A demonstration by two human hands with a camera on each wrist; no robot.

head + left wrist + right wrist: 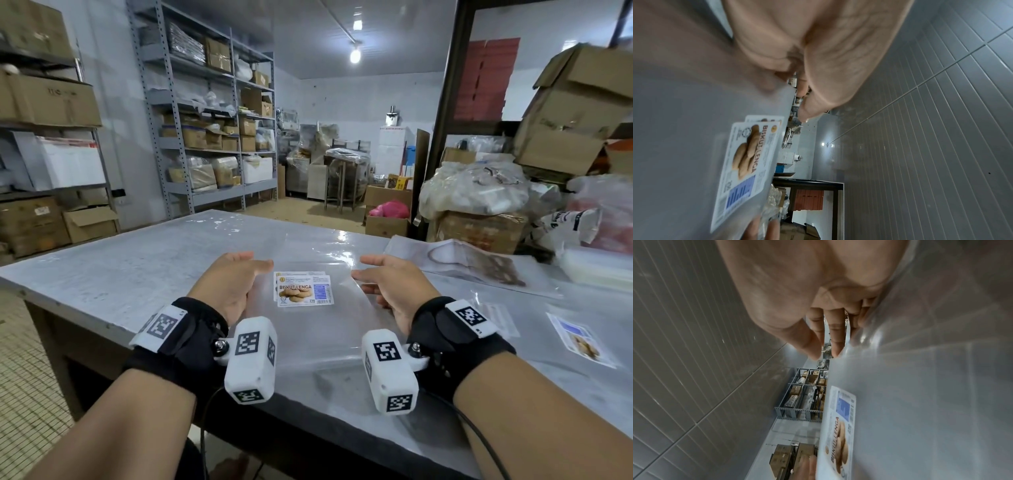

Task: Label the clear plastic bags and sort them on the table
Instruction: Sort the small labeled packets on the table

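A stack of clear plastic bags [308, 339] lies flat on the grey table [120, 274] in front of me. Two overlapping "BISKUT LENGA" labels [303, 289] show on the bags. My left hand [258, 263] stands on edge at the stack's left side, fingers straight, palm facing the labels. My right hand [363, 269] mirrors it at the right side, lower fingers against the plastic, which buckles up a little there. Neither hand grips anything. The left wrist view has the labels [748, 162] below the left hand [803, 104]. The right wrist view shows the label [840, 426] and the bag [920, 402].
To the right on the table lie a loose label sheet [579, 339], another clear bag [496, 315], a bag with brown print [479, 263] and a pile of clear bags [599, 267]. Cartons and stuffed sacks [479, 192] crowd the far right. Shelving [212, 120] stands beyond.
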